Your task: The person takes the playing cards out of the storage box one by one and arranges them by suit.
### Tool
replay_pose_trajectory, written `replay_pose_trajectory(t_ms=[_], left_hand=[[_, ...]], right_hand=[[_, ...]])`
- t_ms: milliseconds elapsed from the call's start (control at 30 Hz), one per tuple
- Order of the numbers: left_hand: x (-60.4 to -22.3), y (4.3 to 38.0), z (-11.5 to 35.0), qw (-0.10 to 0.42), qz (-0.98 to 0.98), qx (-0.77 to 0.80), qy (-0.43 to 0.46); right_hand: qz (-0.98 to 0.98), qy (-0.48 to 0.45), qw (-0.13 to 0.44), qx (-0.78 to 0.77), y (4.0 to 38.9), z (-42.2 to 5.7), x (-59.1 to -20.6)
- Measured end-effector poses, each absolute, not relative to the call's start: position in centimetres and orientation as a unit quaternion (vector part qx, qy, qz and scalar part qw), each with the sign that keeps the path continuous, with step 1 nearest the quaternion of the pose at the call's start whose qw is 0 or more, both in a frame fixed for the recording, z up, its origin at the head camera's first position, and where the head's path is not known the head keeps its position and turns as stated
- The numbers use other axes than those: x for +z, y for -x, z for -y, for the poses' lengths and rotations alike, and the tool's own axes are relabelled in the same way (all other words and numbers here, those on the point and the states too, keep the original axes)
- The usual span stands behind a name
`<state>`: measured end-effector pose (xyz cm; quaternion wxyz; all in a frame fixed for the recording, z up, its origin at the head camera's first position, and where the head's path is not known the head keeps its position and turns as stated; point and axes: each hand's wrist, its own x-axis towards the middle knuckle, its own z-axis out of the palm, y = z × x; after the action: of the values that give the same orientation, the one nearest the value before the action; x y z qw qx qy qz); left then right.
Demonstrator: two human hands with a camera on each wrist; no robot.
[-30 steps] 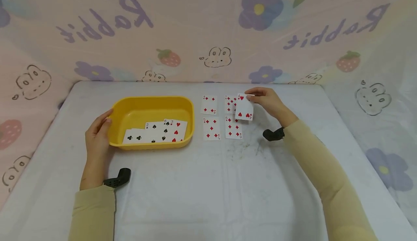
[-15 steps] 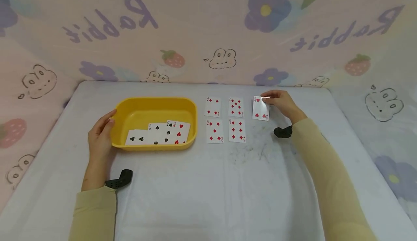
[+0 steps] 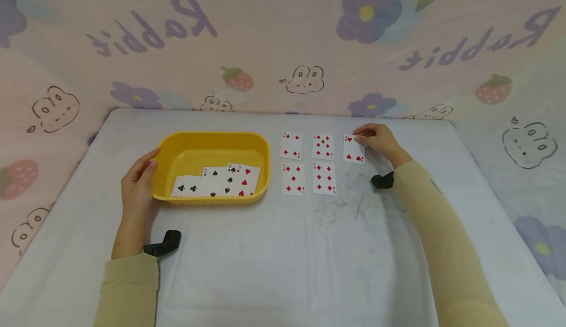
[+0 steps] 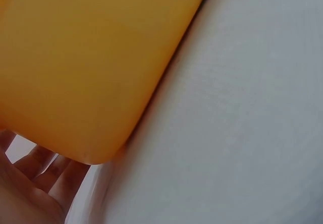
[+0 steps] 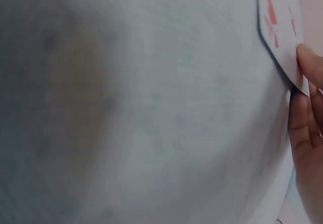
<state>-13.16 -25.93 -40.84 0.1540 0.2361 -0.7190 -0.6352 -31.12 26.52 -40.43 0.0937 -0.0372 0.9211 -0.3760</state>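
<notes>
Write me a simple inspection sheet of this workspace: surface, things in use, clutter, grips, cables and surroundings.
Surface: white-covered table; dark smudges right of centre, nearer than the cards laid out.
Things in use: yellow tub with loose cards inside; four diamond cards in two rows; four of hearts to their right.
Clutter: nothing seen.
Grips: left grip holds the tub's left end; right grip pinches the four of hearts by a corner.
Cables: nothing seen.
Surroundings: backdrop printed with rabbits, strawberries and flowers.

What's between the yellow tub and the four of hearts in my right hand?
In the head view, the four of diamonds and seven of diamonds lie there, with the five of diamonds and six of diamonds nearer you.
</notes>
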Motion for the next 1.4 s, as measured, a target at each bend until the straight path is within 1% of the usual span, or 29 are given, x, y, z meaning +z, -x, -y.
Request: replay_pose_trajectory(t_ms=[233,333,433,567,700,967,1167,1300,1400], left_hand=[[-40.8,12.9,26.1,0.155,0.715,-0.639,-0.237],[-40.8,12.8,26.2,0.157,0.711,-0.643,-0.237],[-40.6,12.7,26.5,0.159,0.714,-0.64,-0.236],[-40.4,12.7,26.7,0.164,0.711,-0.643,-0.234],[-40.3,12.7,26.4,0.16,0.693,-0.663,-0.234],[-40.7,13.1,26.3,0.149,0.703,-0.654,-0.238],[-40.6,13.1,26.1,0.146,0.717,-0.64,-0.235],[-40.7,13.1,26.0,0.149,0.721,-0.636,-0.231],[-40.7,13.0,25.9,0.149,0.725,-0.633,-0.228]], right_hand=[[-0.937,0.069,0.072,-0.334,30.8,-25.3,-40.0],[-0.945,0.083,0.048,-0.313,30.7,-24.6,-39.7],[-0.947,0.099,0.022,-0.304,30.5,-23.3,-39.3],[-0.934,0.11,0.023,-0.338,30.1,-20.8,-38.2],[-0.92,0.134,0.046,-0.365,29.6,-17.9,-36.5],[-0.889,0.241,0.095,-0.379,27.3,-12.2,-33.9],[-0.873,0.283,0.136,-0.373,26.3,-8.0,-32.6],[-0.866,0.31,0.177,-0.35,25.8,-5.6,-31.9],[-0.864,0.307,0.22,-0.332,25.6,-3.9,-31.7]])
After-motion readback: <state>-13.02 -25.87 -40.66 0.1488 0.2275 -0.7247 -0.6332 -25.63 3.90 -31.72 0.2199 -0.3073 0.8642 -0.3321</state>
